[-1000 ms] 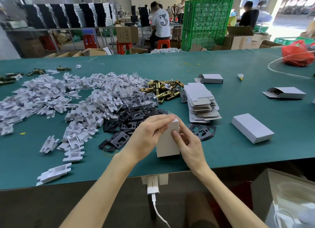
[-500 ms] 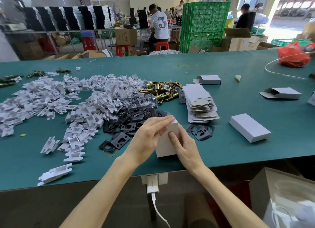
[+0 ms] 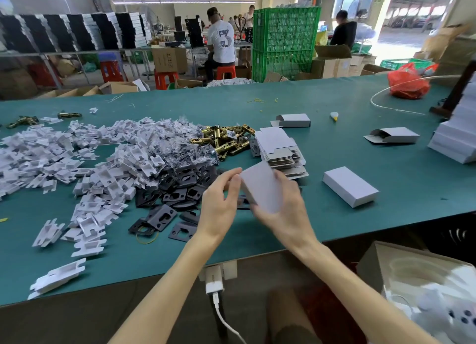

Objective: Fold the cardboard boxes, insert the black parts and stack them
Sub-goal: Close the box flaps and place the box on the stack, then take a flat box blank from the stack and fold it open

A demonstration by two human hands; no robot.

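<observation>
The cardboard box (image 3: 262,186), long axis 11-to-5 o'clock, was clamped above the tabletop (image 3: 360,222) in the grip of the right hand (image 3: 286,215), with the left hand (image 3: 219,204) pinching its 9 o'clock edge; the finished box (image 3: 350,186) lay at 3 o'clock, nearer the right hand.

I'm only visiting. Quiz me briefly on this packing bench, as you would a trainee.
1. True or false: the right hand grips the white box.
2. What lies just left of the flat carton stack? A brass parts; B red bag; C green crates.
3. Fill in: the black parts lie mostly to the ___ of the left hand.
Key: 1 true; 2 A; 3 left.
</observation>
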